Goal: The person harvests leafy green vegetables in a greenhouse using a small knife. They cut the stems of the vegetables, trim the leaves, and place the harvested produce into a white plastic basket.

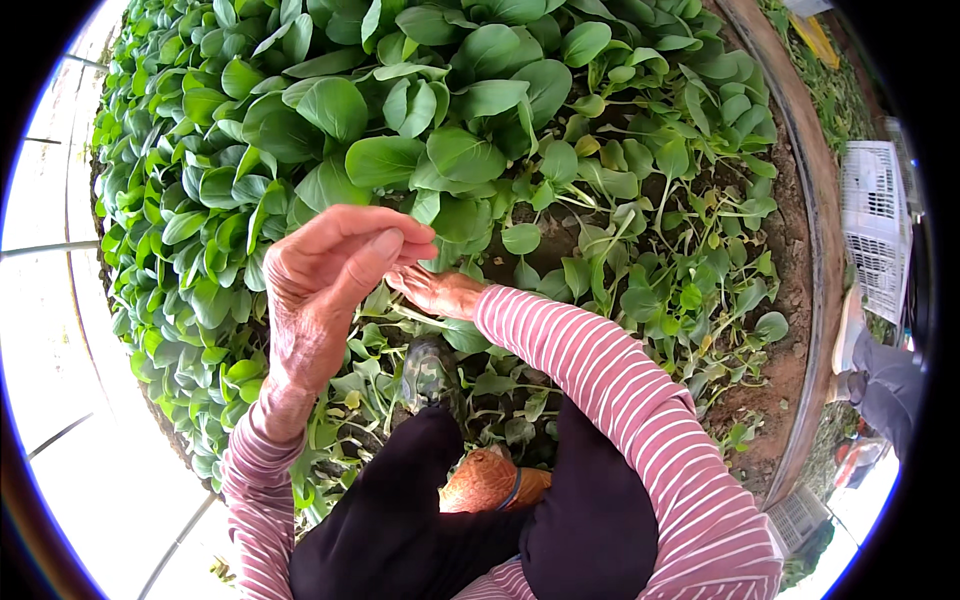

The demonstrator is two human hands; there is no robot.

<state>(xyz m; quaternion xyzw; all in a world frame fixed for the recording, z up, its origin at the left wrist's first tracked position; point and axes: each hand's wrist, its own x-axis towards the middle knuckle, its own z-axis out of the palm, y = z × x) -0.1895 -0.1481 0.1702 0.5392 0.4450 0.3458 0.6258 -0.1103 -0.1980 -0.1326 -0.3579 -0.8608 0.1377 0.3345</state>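
My left hand [330, 270] is raised over the leafy greens, its fingers and thumb drawn together with nothing visible between them. Just beyond its fingertips stand broad green leaves of pak choi-like plants [465, 154]. Lower down, my right hand [431, 291] reaches leftward among the plants, close to pale stalks [416, 313]. Its fingers are partly hidden behind my left hand, so I cannot tell whether they grip a stem. Smaller, wilted and yellowing plants [592, 247] lie loosely over the dark soil to the right.
My camouflage shoe [429, 375] rests among cut-down greens. Between my legs is an orange-brown rounded object [480, 480] with a blue band. A curved bed edging [814, 225] runs along the right. Past it are a white plastic crate [874, 225] and another person's dark-clothed leg [889, 390].
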